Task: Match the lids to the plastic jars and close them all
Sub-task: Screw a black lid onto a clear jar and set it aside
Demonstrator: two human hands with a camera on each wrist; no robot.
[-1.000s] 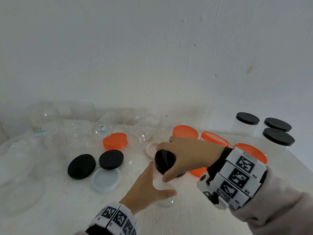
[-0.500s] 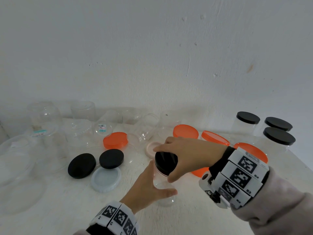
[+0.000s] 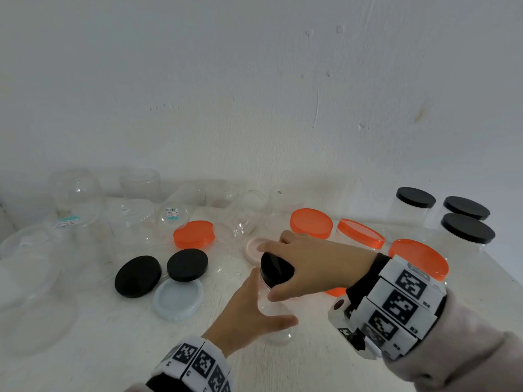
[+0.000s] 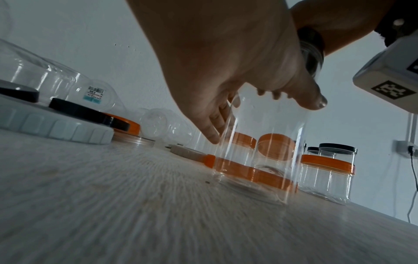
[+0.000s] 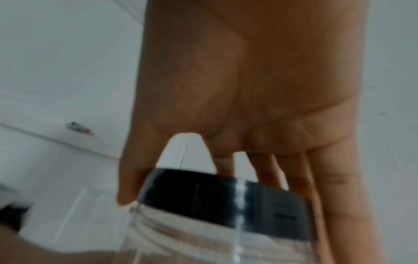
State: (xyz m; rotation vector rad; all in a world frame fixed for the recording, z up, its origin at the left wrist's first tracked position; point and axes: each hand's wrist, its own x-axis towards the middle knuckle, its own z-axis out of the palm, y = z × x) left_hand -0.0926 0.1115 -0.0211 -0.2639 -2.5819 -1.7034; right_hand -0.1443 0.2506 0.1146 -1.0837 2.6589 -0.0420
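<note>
A clear plastic jar stands on the white table at centre. My left hand grips its body, thumb in front and fingers behind. A black lid sits on the jar's mouth. My right hand holds that lid from above, thumb and fingers curled round its rim. Two loose black lids and a pale round lid lie to the left.
Several open clear jars lie and stand at the back left. Orange-lidded jars and a loose orange lid sit behind my hands. Three black-lidded jars stand at the far right. A pink lid lies behind the held jar.
My right hand has turned on the black lid, its fingers shifting round the rim. The left hand keeps its hold on the jar, which has stayed in place.
</note>
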